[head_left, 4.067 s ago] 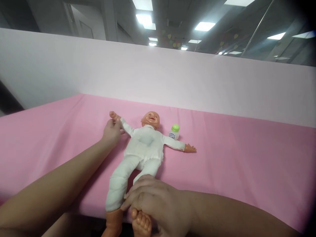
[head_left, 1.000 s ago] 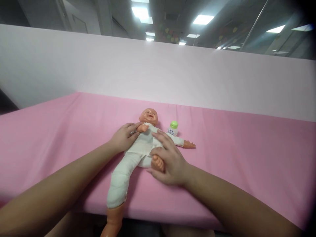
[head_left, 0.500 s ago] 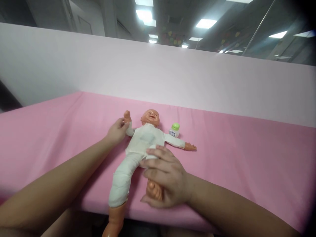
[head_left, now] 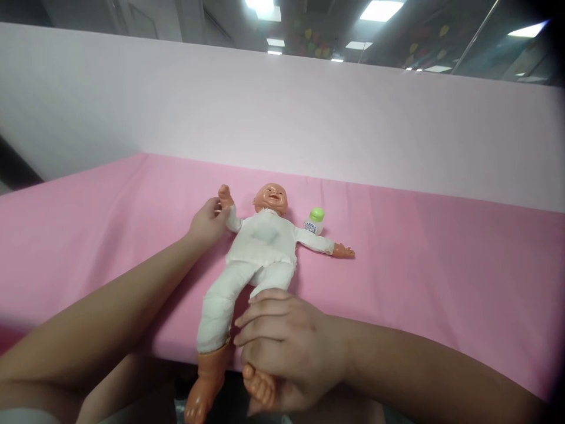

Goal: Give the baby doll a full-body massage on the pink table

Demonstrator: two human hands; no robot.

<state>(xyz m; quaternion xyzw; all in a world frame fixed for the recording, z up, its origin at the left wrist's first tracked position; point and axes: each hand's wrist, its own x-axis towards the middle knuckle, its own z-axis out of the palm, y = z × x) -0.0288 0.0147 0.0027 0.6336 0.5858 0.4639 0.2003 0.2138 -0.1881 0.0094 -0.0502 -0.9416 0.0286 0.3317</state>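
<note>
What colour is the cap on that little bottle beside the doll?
Bright green, on the small white bottle by the doll's shoulder; the head view shows it.

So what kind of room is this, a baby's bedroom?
More likely an office or training room: panel ceiling lights, what looks like a glass partition behind, and a doll with a green-capped bottle laid on a pink-covered table.

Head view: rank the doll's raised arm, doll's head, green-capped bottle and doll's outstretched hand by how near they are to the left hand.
1. Doll's raised arm, in the left hand's grip.
2. Doll's head, just to the right.
3. Bottle, beyond the head, by the far shoulder.
4. Doll's outstretched hand, farthest right.
</note>
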